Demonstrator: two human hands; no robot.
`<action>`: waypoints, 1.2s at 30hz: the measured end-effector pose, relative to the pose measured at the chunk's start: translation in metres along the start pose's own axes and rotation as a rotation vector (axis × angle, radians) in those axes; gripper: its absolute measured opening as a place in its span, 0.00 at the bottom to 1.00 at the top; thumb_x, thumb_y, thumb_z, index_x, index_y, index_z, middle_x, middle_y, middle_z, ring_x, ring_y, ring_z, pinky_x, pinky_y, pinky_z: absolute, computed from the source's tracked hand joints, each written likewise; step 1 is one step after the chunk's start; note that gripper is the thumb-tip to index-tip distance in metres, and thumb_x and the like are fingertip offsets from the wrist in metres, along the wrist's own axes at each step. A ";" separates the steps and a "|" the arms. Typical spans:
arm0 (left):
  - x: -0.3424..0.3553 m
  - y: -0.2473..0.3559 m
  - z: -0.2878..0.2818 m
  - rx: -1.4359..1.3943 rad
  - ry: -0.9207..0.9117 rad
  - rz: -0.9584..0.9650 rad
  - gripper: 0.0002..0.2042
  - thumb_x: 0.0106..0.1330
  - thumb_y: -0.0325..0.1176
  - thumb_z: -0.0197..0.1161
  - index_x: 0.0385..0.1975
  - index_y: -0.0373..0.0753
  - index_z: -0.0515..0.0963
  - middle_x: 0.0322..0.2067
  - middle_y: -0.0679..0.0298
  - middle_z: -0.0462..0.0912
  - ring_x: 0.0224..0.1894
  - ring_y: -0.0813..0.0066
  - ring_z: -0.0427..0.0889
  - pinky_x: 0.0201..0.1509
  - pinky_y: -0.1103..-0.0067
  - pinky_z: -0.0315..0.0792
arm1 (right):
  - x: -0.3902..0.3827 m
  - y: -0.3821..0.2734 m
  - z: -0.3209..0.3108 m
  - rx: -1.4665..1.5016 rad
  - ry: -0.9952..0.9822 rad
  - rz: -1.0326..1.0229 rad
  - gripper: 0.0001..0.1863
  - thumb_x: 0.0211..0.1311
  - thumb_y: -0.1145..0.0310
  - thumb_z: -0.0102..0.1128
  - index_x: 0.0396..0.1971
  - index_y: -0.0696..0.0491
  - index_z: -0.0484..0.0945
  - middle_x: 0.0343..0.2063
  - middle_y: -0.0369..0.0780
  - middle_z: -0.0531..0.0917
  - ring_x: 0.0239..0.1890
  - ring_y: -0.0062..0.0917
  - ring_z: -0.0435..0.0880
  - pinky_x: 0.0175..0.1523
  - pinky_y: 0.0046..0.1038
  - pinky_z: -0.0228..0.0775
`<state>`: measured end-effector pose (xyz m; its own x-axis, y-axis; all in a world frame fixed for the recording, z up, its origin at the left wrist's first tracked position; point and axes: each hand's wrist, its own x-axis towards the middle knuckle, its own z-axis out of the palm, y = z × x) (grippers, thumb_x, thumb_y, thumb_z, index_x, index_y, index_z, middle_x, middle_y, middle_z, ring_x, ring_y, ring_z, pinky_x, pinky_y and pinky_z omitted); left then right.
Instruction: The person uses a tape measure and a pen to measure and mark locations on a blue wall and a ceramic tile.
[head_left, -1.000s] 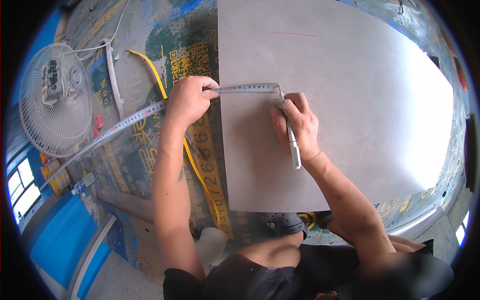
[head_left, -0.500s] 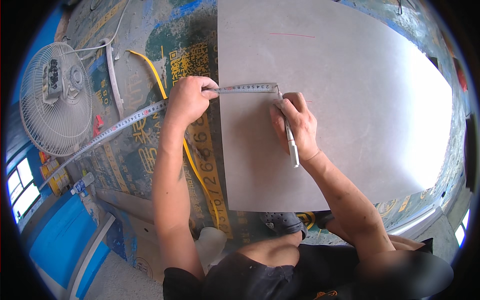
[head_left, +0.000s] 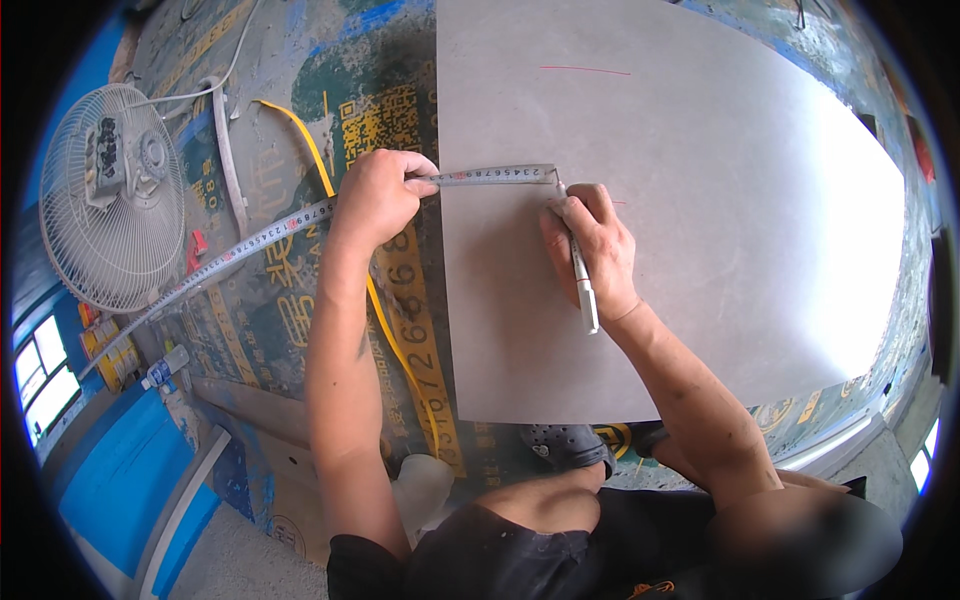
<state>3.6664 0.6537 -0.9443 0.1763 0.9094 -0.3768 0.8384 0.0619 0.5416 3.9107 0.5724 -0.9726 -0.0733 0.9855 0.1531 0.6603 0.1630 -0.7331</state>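
A large grey tile (head_left: 700, 300) lies flat in front of me, with a red line (head_left: 586, 70) drawn on its far part and a shorter red stroke showing by my right knuckles. My left hand (head_left: 385, 195) pinches the tape measure (head_left: 270, 236) at the tile's left edge. From there the tape's end reaches over the tile; its other length runs down to the left. My right hand (head_left: 598, 245) is closed around a white marker pen (head_left: 584, 285), its tip touching or very near the tape's end.
A caged fan (head_left: 112, 195) lies at the left on printed green floor sheeting. A yellow strap (head_left: 405, 365) passes beneath my left forearm. Yellow cans (head_left: 110, 350) and a plastic bottle (head_left: 165, 368) are at the lower left. My dark clog (head_left: 565, 448) is by the tile's near edge.
Almost nothing differs. The tile sits very slightly farther right in the picture; both hands keep their holds on the tape measure and the marker pen.
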 end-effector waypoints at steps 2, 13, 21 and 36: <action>0.001 0.003 0.000 0.018 -0.010 -0.013 0.06 0.57 0.27 0.66 0.33 0.37 0.84 0.25 0.54 0.83 0.29 0.62 0.83 0.37 0.73 0.72 | 0.000 0.002 -0.002 -0.003 -0.010 0.002 0.08 0.51 0.73 0.65 0.32 0.51 0.78 0.36 0.36 0.77 0.29 0.29 0.79 0.30 0.30 0.72; 0.001 0.009 -0.004 -0.007 -0.034 -0.042 0.04 0.56 0.26 0.66 0.31 0.36 0.83 0.24 0.54 0.82 0.28 0.59 0.82 0.35 0.72 0.71 | -0.001 0.004 -0.005 0.069 -0.065 0.005 0.09 0.50 0.74 0.63 0.33 0.51 0.77 0.37 0.39 0.75 0.33 0.33 0.79 0.35 0.32 0.73; -0.011 0.010 0.001 -0.023 -0.074 -0.105 0.04 0.56 0.24 0.67 0.30 0.34 0.83 0.20 0.54 0.80 0.22 0.65 0.78 0.31 0.74 0.68 | -0.010 -0.002 -0.013 0.141 -0.124 0.023 0.08 0.51 0.75 0.63 0.32 0.53 0.76 0.37 0.41 0.75 0.35 0.37 0.78 0.41 0.35 0.72; -0.026 0.009 0.004 -0.043 -0.060 -0.040 0.05 0.55 0.23 0.67 0.31 0.33 0.83 0.22 0.52 0.81 0.25 0.61 0.79 0.32 0.73 0.69 | -0.022 -0.004 -0.018 0.112 -0.149 -0.033 0.07 0.55 0.76 0.60 0.35 0.56 0.77 0.37 0.43 0.74 0.36 0.37 0.76 0.42 0.35 0.71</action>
<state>3.6715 0.6293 -0.9329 0.1747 0.8797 -0.4422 0.8225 0.1165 0.5567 3.9232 0.5493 -0.9617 -0.2095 0.9741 0.0846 0.5688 0.1918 -0.7998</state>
